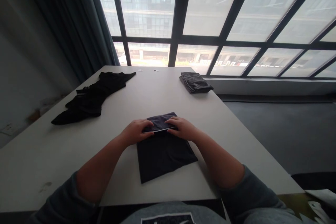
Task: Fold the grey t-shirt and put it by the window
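A dark folded garment (165, 157) lies flat on the table in front of me, its far end turned over toward me as a greyish-purple flap with a thin white edge. My left hand (136, 131) pinches the left end of that flap between thumb and fingers. At the right end, my right hand (183, 128) grips the flap in the same way, thumb near the white edge. The near part of the garment spreads loose below both hands, slightly wrinkled, with a slanted lower edge. What kind of garment it is cannot be made out.
The white table (118, 168) reaches toward the windows. A crumpled black garment (91, 99) lies at its far left. Near the right edge sits a folded striped black-and-white garment stack (196, 82). A dark curtain (76, 24) hangs behind on the left.
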Motion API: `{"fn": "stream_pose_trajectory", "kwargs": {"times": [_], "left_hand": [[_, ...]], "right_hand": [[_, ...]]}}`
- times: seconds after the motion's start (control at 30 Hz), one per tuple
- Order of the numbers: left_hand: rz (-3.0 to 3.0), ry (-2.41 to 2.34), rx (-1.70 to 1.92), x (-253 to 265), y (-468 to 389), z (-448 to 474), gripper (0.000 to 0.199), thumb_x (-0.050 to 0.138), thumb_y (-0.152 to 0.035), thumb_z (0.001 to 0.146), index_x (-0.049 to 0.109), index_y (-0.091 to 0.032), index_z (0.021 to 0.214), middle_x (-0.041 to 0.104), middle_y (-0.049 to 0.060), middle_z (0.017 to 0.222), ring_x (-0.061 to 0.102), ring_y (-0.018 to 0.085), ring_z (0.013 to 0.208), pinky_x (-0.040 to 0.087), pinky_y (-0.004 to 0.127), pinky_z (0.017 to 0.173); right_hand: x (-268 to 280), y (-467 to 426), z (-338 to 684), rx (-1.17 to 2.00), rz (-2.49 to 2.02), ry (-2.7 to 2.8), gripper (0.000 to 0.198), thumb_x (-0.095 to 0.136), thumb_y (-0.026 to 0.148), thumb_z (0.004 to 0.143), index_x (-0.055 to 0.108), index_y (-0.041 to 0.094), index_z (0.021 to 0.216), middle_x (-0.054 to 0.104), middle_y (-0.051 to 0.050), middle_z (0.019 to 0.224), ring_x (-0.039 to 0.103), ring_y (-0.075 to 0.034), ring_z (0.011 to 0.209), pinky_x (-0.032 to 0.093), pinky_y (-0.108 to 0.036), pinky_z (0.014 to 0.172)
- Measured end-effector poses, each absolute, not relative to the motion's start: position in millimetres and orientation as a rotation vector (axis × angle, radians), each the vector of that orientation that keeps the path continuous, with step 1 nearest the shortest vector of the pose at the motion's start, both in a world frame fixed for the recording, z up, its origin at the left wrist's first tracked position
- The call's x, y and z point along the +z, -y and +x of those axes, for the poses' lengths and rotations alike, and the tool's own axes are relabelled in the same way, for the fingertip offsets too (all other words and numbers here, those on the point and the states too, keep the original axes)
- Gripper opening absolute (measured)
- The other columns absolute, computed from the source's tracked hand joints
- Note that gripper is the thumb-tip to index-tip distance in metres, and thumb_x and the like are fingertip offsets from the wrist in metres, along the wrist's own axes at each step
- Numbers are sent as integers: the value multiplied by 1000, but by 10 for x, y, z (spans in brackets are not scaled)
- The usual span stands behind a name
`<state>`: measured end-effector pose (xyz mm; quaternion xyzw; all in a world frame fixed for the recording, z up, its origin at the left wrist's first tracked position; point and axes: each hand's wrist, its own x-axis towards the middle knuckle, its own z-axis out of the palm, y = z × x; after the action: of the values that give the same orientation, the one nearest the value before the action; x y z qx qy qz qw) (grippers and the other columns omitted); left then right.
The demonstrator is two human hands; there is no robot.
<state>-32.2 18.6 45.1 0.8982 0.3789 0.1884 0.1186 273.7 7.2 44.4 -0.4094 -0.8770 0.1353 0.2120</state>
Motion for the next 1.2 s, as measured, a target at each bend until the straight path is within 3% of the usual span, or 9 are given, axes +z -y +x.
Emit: {"fn": "stream_pose_trajectory", "kwargs": {"times": [0.17, 0.27, 0.4, 0.53, 0.7, 0.87, 1.0, 1.13, 1.2], "left_hand": [[2777, -932, 198, 478, -140, -371, 20, 80, -33, 87, 72, -25, 104, 72, 2, 104, 68, 22, 93, 48, 33, 84], [2820, -789, 131, 479, -146, -412, 16, 80, -29, 87, 70, -24, 97, 70, 2, 102, 66, 22, 91, 46, 32, 80], [2860, -870, 493, 541, -137, -413, 5, 64, -25, 98, 66, -22, 95, 70, 5, 99, 63, 22, 90, 46, 34, 84], [2816, -1154, 968, 632, -88, -437, 23, 54, -30, 102, 60, -21, 82, 69, 7, 88, 59, 21, 81, 43, 33, 75], [2605, -1852, 1015, 707, -2, -481, 43, 60, -46, 96, 45, -22, 64, 56, 3, 60, 51, 18, 57, 24, 31, 59], [2232, -1980, 877, 735, 46, -337, 11, 54, -34, 95, 57, -23, 94, 63, 2, 64, 63, 24, 60, 30, 29, 59], [1761, -1644, 927, 622, 47, -179, 25, 41, -25, 99, 49, -26, 124, 73, -1, 71, 73, 23, 67, 44, 26, 59], [1788, -1539, 929, 487, -5, -139, 28, 51, -37, 101, 46, -26, 127, 79, 1, 86, 75, 23, 69, 48, 27, 60], [1943, -1565, 855, 449, -47, -154, 29, 59, -38, 97, 51, -27, 122, 79, 2, 89, 74, 24, 71, 48, 29, 61]], "right_hand": [[520, -26, 2742, 262, -1061, 2641, 25, 87, 22, 82, 76, 21, 105, 69, -8, 116, 63, -26, 107, 49, -39, 95], [561, -5, 2759, 200, -1034, 2708, 28, 86, 17, 81, 74, 21, 106, 68, -8, 113, 62, -26, 105, 47, -38, 92], [581, 12, 2740, 54, -1013, 2673, 20, 76, 14, 88, 71, 20, 106, 67, -8, 110, 60, -24, 99, 45, -35, 89], [642, 55, 2705, -15, -1061, 2596, 5, 63, 15, 93, 64, 19, 91, 67, -6, 93, 59, -20, 86, 41, -31, 80], [715, 144, 2715, -187, -1404, 2185, 8, 49, 18, 94, 55, 20, 89, 61, -3, 69, 50, -18, 60, 27, -29, 61], [626, 147, 2655, -152, -1455, 1973, 6, 44, 25, 92, 49, 23, 90, 58, -2, 64, 51, -19, 55, 26, -29, 60], [520, 80, 2575, 144, -1505, 1775, 11, 42, 27, 90, 46, 24, 99, 57, 1, 64, 56, -21, 56, 31, -28, 59], [462, 30, 2538, 650, -1405, 1568, 22, 42, 36, 96, 43, 25, 114, 65, 4, 70, 65, -19, 60, 43, -26, 60], [436, 14, 2517, 710, -1385, 1570, 34, 51, 44, 95, 44, 25, 123, 67, 4, 73, 66, -19, 62, 45, -26, 62]]}}
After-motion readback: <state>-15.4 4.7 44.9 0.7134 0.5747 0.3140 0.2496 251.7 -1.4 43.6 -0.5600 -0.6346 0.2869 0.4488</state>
